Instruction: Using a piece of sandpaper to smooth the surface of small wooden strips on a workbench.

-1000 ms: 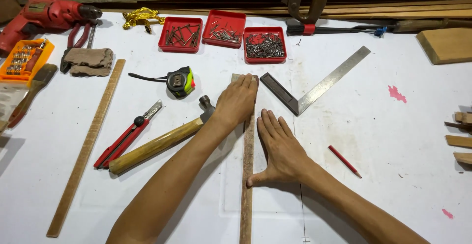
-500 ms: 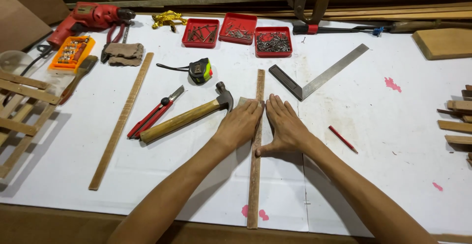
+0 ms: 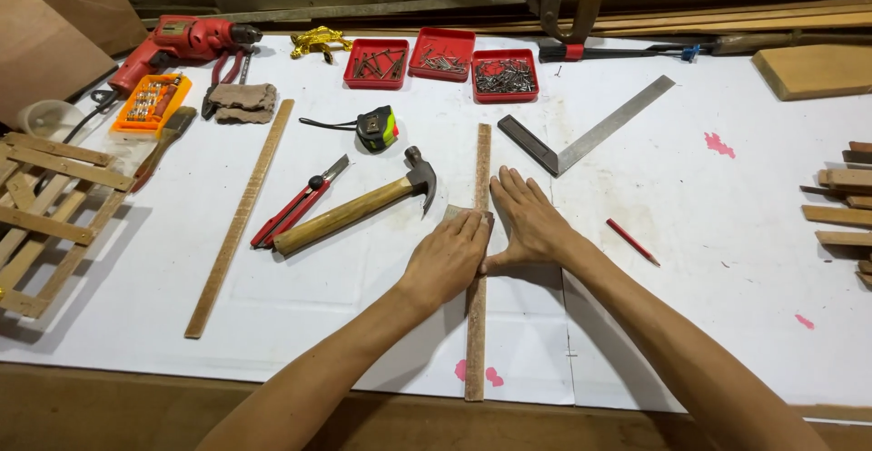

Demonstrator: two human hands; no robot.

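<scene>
A long wooden strip (image 3: 477, 260) lies on the white bench (image 3: 690, 260), running from its near edge toward the far one. The left hand (image 3: 450, 256) presses a small sanding pad (image 3: 457, 212) onto the strip, fingers curled over it. The right hand (image 3: 527, 219) lies flat and released, thumb against the strip. A hammer (image 3: 359, 210) rests just left.
</scene>
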